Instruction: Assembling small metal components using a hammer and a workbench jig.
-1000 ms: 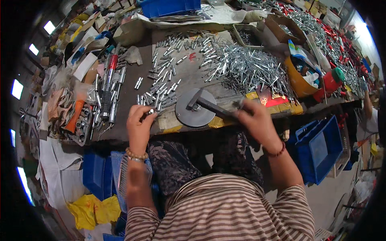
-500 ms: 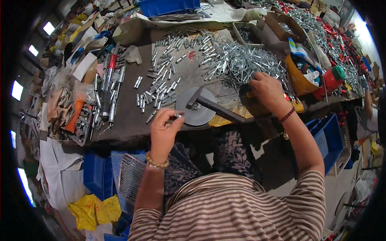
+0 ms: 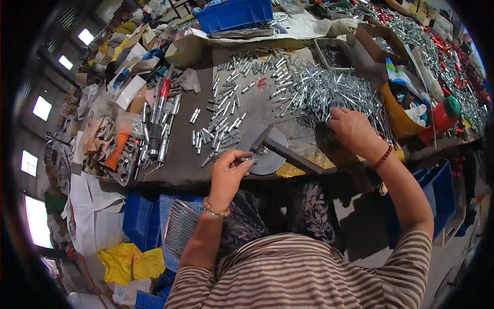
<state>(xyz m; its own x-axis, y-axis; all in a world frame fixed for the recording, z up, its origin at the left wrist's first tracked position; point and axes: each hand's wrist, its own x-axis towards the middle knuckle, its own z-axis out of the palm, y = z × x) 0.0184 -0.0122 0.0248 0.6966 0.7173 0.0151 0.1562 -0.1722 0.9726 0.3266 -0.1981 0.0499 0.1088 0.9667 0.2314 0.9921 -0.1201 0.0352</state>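
My left hand [image 3: 229, 171] is closed in a pinch on a small metal piece [image 3: 246, 159], right at the near left edge of a round grey metal disc [image 3: 276, 138]. A hammer [image 3: 294, 155] lies across that disc, its head near the disc's middle and its handle pointing right toward me. My right hand [image 3: 355, 135] has its fingertips drawn together at the near edge of a heap of thin silvery pins [image 3: 329, 90]; whatever they hold is hidden. Short metal tubes [image 3: 222, 121] lie scattered left of the heap.
Left on the bench are long metal rods with a red-banded tool [image 3: 163, 88] and an orange-handled tool [image 3: 118, 149]. A yellow bowl [image 3: 395, 110] and a red bottle with green cap [image 3: 446, 113] stand right. A blue bin [image 3: 236, 16] sits at the back.
The whole view has shifted, so the bench appears lower and further right. My left hand has come slightly nearer the disc; my right hand stays by the pins, drawn slightly toward me.
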